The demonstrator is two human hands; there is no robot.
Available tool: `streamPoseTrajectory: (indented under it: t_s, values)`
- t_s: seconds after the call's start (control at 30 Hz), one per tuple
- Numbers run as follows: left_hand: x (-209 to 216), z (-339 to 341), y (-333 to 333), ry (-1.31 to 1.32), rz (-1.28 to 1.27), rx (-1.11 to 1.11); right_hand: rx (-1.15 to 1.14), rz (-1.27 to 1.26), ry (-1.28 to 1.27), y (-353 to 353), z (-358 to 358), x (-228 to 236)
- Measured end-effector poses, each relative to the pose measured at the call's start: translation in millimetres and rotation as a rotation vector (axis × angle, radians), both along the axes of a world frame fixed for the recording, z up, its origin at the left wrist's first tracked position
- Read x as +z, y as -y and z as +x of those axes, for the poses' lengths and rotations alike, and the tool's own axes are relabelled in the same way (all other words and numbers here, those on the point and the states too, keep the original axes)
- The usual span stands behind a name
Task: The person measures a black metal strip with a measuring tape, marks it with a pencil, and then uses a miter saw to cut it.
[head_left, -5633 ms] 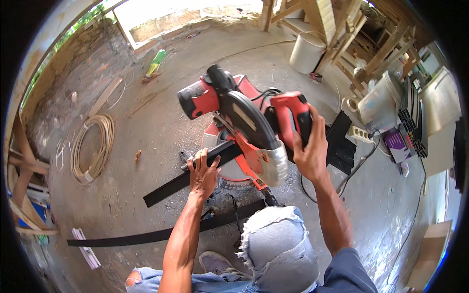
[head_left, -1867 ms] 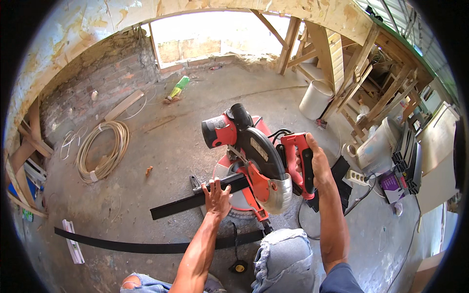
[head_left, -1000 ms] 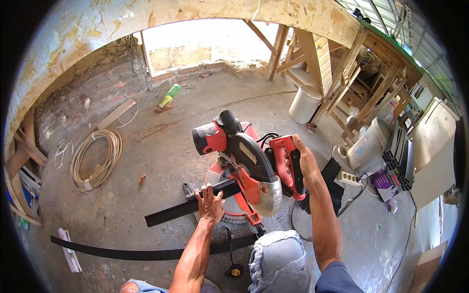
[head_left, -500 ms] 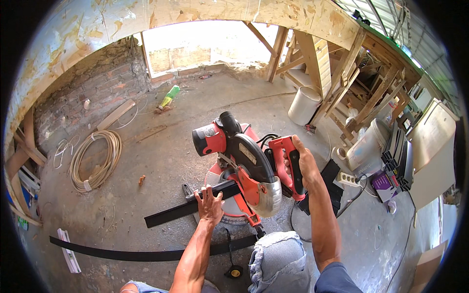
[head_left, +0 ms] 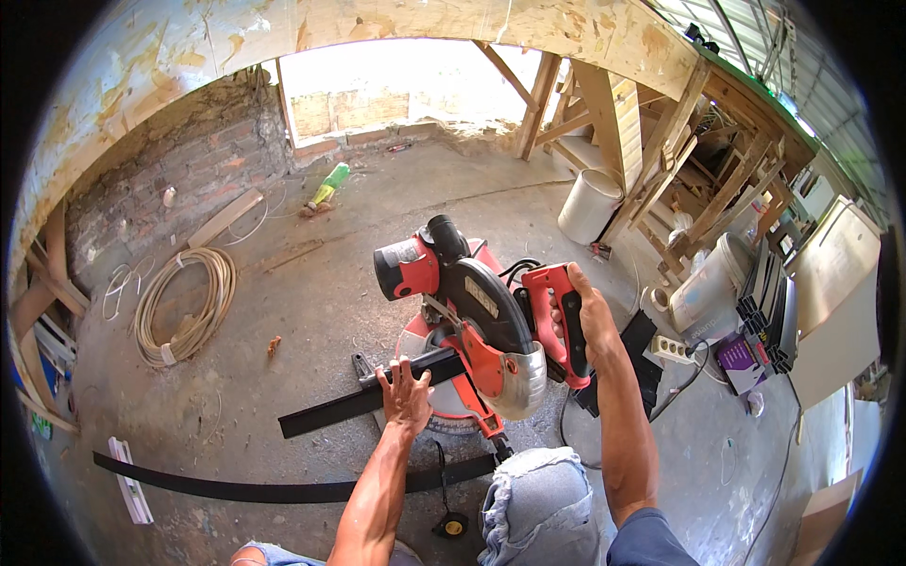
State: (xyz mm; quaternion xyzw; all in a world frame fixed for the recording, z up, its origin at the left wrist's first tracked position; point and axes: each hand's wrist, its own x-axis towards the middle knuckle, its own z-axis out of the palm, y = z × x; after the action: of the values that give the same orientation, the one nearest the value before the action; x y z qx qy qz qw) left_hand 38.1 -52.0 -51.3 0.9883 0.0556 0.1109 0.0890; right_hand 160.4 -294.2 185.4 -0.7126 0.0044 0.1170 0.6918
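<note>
A red and black miter saw (head_left: 489, 300) stands on the concrete floor in front of me. My right hand (head_left: 587, 316) is closed round its red handle (head_left: 551, 311), the fingers wrapped through the grip. A black metal profile (head_left: 335, 411) lies across the saw's base, its far end under the blade guard. My left hand (head_left: 407, 394) presses the profile down against the base, fingers bent over its top. Between my left forearm and my knee lies a tape measure (head_left: 453, 524). A long black strip (head_left: 255, 491) runs along the floor, passing under my left forearm.
A coiled tan hose (head_left: 184, 307) lies at the left, near a wooden plank (head_left: 226, 218). At the right are a power strip (head_left: 671, 350), black profiles (head_left: 769, 311) and a bucket (head_left: 710, 286). A white bucket (head_left: 590, 206) stands farther back. A green bottle (head_left: 329, 183) lies beyond the saw.
</note>
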Motion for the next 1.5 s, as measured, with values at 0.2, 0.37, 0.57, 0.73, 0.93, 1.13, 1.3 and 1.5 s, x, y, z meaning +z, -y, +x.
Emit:
streamPoseTrajectory:
  t_s: [0.2, 0.37, 0.57, 0.73, 0.93, 1.13, 1.3, 1.5]
  values:
    - [-2, 0, -1, 0.04, 0.009, 0.006, 0.005, -0.007, -0.018, -1, -1, 1]
    - [-1, 1, 1, 0.039, 0.004, 0.01, -0.006, 0.024, -0.02, 2, 3, -6]
    - [0, 0, 0, 0.03, -0.003, 0.013, -0.025, 0.036, -0.018, 2, 1, -8]
    - [-2, 1, 2, 0.048, -0.005, 0.011, -0.008, 0.009, -0.012, 6, 3, -15]
    - [-1, 1, 0, 0.05, 0.004, 0.011, 0.001, 0.014, -0.006, 6, 0, -12]
    - [0, 0, 1, 0.029, 0.0, 0.015, -0.015, 0.027, -0.005, 5, -1, -15]
    - [-2, 0, 1, 0.035, 0.006, 0.021, -0.012, 0.034, -0.004, 8, -1, -18]
    - [-4, 0, 0, 0.061, 0.019, 0.021, -0.024, 0.05, -0.004, 7, -4, -20]
